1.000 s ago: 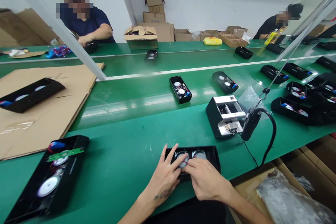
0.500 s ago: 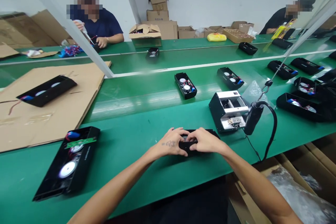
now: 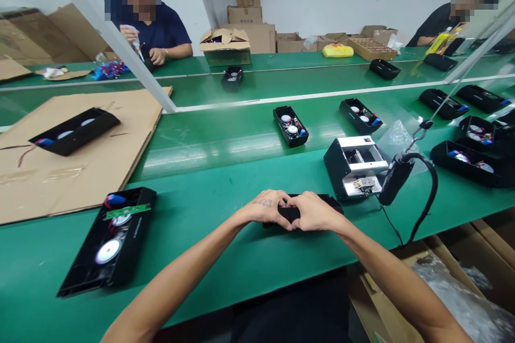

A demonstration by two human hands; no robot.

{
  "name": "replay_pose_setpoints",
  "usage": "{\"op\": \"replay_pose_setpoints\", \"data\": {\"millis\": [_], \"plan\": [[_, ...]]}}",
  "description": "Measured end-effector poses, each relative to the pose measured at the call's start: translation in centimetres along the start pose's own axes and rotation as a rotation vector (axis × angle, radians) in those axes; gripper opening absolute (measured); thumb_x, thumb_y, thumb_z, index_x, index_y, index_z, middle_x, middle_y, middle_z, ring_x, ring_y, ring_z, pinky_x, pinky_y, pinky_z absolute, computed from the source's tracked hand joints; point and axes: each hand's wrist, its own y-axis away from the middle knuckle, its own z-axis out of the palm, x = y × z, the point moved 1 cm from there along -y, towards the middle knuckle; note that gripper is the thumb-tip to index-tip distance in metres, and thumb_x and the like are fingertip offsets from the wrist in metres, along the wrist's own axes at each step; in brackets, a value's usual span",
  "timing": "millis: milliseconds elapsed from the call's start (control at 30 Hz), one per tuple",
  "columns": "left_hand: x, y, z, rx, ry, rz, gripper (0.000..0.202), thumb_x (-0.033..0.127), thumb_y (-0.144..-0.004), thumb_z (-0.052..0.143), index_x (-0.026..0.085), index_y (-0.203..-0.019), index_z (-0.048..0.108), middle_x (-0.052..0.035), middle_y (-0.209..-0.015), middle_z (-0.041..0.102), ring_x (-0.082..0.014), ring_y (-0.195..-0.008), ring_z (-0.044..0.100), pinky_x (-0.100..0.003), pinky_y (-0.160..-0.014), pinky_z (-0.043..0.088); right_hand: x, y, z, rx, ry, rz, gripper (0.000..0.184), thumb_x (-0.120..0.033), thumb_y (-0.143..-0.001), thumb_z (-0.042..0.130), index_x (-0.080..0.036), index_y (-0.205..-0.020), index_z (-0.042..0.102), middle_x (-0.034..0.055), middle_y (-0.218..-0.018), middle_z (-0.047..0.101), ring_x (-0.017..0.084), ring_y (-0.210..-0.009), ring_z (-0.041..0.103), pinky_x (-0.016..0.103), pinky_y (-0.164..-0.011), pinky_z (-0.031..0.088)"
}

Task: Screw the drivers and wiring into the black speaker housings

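On the green bench in front of me lies a black speaker housing (image 3: 288, 216), largely covered by my hands. My left hand (image 3: 269, 207) grips its left part, thumb along the near side and fingers bent over the top. My right hand (image 3: 316, 211) holds it from the right in the same way, and the two thumbs meet near the middle. The fingertips and what they press inside are hidden. To the left rests another open speaker housing (image 3: 134, 241) with round silver speakers, a blue part and green tape across it.
A small black-and-silver machine (image 3: 340, 171) stands right of my hands, beside a hanging electric screwdriver (image 3: 396, 179). More housings (image 3: 290, 127) lie on the green conveyor (image 3: 209, 136). Cardboard (image 3: 96, 171) covers the left side, with a housing (image 3: 80, 131) on it. Two people sit across.
My hands have closed in, and the thumbs now touch over the housing. The view has shifted slightly; the housing stays on the bench.
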Motion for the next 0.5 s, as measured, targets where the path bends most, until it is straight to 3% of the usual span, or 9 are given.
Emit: {"op": "replay_pose_setpoints", "data": {"millis": [233, 367, 500], "plan": [[0.0, 0.1, 0.1, 0.002, 0.020, 0.006, 0.045, 0.059, -0.063, 0.095, 0.024, -0.085, 0.076, 0.0043, -0.104, 0.080, -0.0183, -0.082, 0.071, -0.027, -0.069, 0.045, 0.0, -0.4, 0.1, 0.010, -0.006, 0.003, 0.036, -0.029, -0.076, 0.081, -0.021, -0.110, 0.084, 0.0095, -0.097, 0.086, 0.033, -0.095, 0.079, 0.032, -0.074, 0.047], [0.3, 0.3, 0.1, -0.010, 0.026, 0.057, 0.044, 0.058, -0.068, 0.093, 0.022, -0.061, 0.069, 0.0032, -0.119, 0.079, -0.0232, -0.099, 0.074, -0.030, -0.086, 0.050, -0.1, 0.0, 0.8, 0.039, 0.018, 0.009, 0.044, -0.026, -0.077, 0.077, -0.021, -0.120, 0.083, 0.0099, -0.087, 0.085, 0.034, -0.090, 0.080, 0.034, -0.075, 0.046], [0.4, 0.6, 0.4, -0.004, 0.004, 0.105, 0.042, 0.055, -0.074, 0.092, 0.023, -0.061, 0.070, 0.0019, -0.122, 0.079, -0.0310, -0.125, 0.069, -0.035, -0.106, 0.046, -0.3, 0.6, 1.1, 0.050, 0.034, 0.004, 0.047, -0.028, -0.079, 0.077, -0.023, -0.125, 0.081, 0.0086, -0.085, 0.084, 0.032, -0.088, 0.080, 0.033, -0.072, 0.045]]}}
